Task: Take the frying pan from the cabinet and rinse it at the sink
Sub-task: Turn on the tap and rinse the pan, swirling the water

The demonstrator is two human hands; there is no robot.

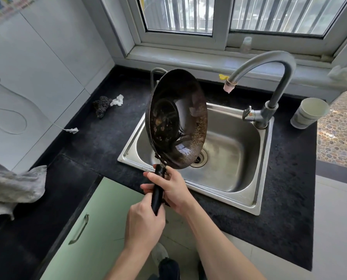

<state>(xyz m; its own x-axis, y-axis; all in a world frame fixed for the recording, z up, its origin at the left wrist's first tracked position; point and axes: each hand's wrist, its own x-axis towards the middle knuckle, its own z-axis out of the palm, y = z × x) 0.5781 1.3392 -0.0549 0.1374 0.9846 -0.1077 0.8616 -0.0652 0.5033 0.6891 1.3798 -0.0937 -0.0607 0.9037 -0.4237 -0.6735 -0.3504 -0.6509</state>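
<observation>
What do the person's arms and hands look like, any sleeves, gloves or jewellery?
Both forearms are bare as far as the frame shows, with no sleeves in view. The left hand and right hand wear no gloves, and no rings, watch or bracelets are visible.

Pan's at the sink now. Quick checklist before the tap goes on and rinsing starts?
1. Grip: left hand and right hand both on the pan handle: ok.
2. Frying pan over the sink, tilted: ok.
3. Pan under the faucet spout: not ok, spout is off to its right.
4. Water running: not ok, only a drip.
5. Drain unblocked: cannot tell, partly hidden.
</observation>
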